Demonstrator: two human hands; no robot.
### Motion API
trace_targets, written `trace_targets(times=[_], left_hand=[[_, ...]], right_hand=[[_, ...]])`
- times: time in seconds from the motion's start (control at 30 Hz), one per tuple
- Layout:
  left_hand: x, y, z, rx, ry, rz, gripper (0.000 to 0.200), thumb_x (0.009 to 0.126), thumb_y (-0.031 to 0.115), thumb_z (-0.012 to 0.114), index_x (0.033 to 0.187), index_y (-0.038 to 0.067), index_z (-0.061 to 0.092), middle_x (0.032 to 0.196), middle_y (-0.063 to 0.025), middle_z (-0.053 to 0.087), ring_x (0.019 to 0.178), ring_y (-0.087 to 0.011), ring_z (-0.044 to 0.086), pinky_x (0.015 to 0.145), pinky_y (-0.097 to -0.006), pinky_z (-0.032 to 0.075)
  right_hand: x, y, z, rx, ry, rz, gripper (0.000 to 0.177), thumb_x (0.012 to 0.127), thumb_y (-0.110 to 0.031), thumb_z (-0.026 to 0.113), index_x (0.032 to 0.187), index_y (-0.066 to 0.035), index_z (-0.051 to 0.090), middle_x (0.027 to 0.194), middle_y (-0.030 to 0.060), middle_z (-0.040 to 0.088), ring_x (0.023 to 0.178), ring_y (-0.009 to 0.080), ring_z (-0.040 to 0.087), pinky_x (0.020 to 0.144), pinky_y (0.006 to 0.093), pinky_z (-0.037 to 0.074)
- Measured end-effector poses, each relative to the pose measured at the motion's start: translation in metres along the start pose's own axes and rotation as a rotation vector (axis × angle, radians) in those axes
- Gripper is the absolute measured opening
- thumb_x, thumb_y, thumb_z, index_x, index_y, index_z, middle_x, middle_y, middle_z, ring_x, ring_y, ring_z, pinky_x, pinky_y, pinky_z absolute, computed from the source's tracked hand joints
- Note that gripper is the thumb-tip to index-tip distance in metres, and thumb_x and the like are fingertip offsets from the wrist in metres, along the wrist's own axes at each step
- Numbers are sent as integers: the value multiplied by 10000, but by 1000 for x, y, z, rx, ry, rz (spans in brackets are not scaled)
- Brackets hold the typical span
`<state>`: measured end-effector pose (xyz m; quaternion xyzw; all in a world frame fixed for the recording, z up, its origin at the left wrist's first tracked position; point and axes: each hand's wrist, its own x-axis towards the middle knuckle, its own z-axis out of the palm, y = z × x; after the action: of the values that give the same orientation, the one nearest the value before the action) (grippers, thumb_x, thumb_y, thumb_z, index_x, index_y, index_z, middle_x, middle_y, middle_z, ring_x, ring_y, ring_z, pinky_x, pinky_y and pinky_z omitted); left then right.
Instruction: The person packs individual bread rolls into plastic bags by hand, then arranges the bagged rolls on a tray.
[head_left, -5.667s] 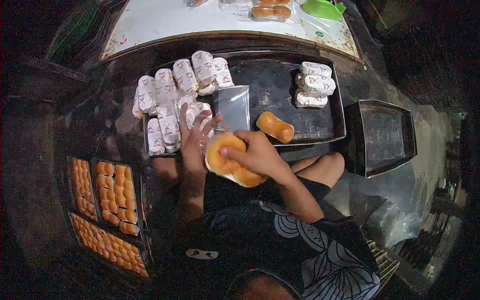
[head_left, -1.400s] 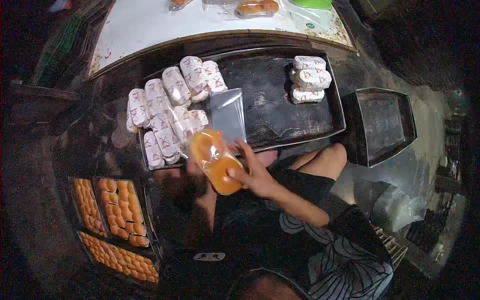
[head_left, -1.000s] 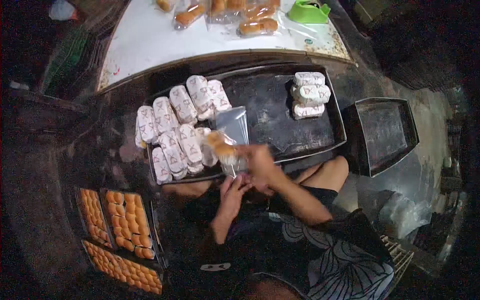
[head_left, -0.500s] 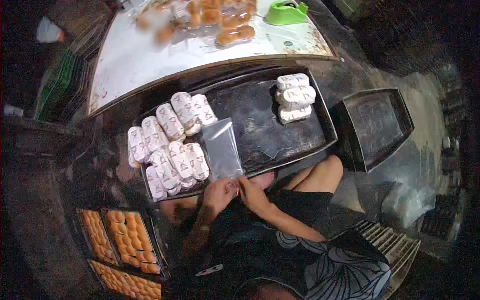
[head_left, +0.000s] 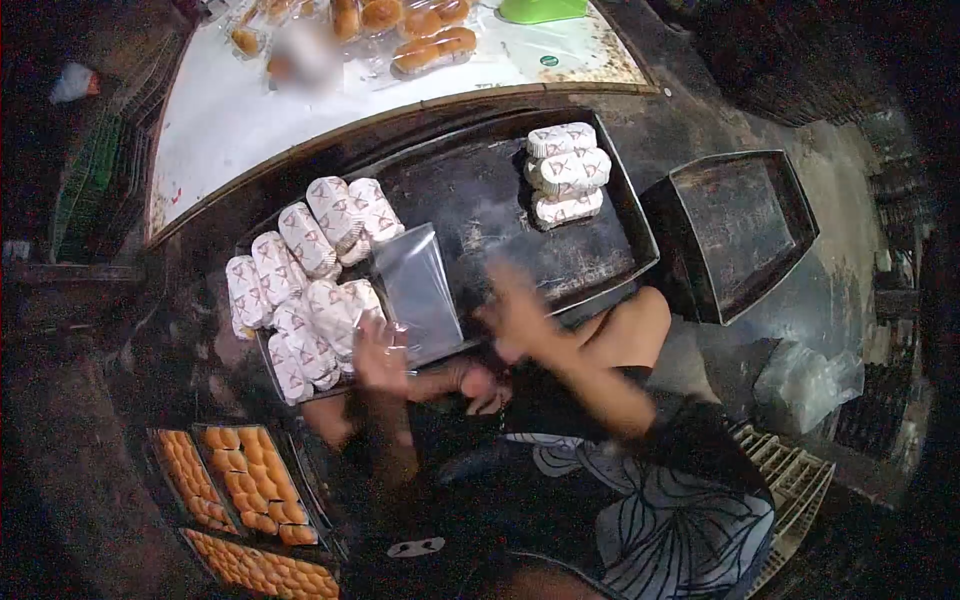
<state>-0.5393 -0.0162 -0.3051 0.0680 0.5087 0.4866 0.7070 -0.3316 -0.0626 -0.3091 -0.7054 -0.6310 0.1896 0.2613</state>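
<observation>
Clear plastic bags [head_left: 418, 285] lay flat in a black baking tray [head_left: 478, 200], just beside printed paper-wrapped buns [head_left: 277, 266]. The left hand [head_left: 382, 360] was near the bags' lower left corner, with clear film [head_left: 397, 338] about it; blur hid whether it pinched that film. The right hand [head_left: 520, 312], also blurred, was over the tray's near rim, its grip impossible to tell. Light fingertips parting one slick layer at its edge would probably have suited best.

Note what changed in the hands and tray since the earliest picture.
The right hand has let go of its bun, and the loose bun has left the dark tray. The hands are farther apart; blur hides whether the left hand grips anything. The clear bags and white packets stayed.
</observation>
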Motion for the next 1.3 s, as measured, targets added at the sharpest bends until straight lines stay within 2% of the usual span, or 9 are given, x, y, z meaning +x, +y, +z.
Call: trace_targets(times=[0.1,0.13,0.27,0.4,0.53,0.77,0.97,1.07,1.3], left_hand=[[-6,23,10,-153,-56,110,424,825,342,479,1121,43,421,1042,-77,465,943,-227,472,883,-437,369],[-10,27,12,-155,-49,113,424,825,342,479,1121,43,421,1042,-77,465,943,-227,472,883,-437,369],[-19,38,22,-540,-353,-158,414,753,273,499,1077,18,462,1048,-127,500,962,-252,472,899,-448,341],[-18,44,26,-660,-413,-218,447,738,228,492,1090,-41,434,1059,-165,496,990,-284,470,934,-453,313],[-42,60,50,-930,-229,-335,491,736,193,482,1131,-81,383,1079,-202,474,1006,-303,462,966,-462,283],[-67,57,52,-724,-382,-78,526,790,285,409,1208,-25,335,1160,-190,427,1099,-311,399,970,-445,288],[-76,47,57,-274,-523,379,660,790,228,472,1328,114,107,1280,-181,281,1127,-330,373,928,-429,362],[-77,27,48,71,-506,514,722,757,126,510,1334,113,77,1231,-199,314,1107,-346,389,916,-467,366],[-86,18,44,-134,-503,263,657,769,171,524,1307,66,163,1144,-176,412,1055,-336,437,875,-447,402]], right_hand=[[71,171,-9,-884,62,-64,430,715,-104,486,1139,-48,447,1070,131,478,983,285,454,837,415,368],[89,207,-19,-873,152,-371,386,728,-124,495,1107,-58,464,1054,114,481,978,284,457,821,404,393],[111,175,-37,-408,-109,-18,430,701,-104,519,1125,-75,451,1002,161,512,854,337,540,720,391,456],[57,136,0,1055,-377,730,352,713,-134,451,1037,-6,502,928,123,580,862,222,559,743,343,455],[-16,60,15,1932,-685,688,579,841,-471,366,1166,6,419,1073,126,535,919,256,546,815,372,434],[18,-115,-92,477,-41,-353,530,785,-286,559,1204,-13,382,1005,165,529,896,278,533,806,334,419],[19,-142,-96,382,-484,19,590,746,-277,612,1202,2,362,857,252,560,778,370,567,682,421,450],[20,-139,-80,581,-209,202,659,731,-316,630,1214,15,326,856,276,559,822,373,569,717,407,450],[12,-137,-51,625,-291,273,647,754,-290,617,1206,21,275,961,249,541,927,364,539,796,383,424]])
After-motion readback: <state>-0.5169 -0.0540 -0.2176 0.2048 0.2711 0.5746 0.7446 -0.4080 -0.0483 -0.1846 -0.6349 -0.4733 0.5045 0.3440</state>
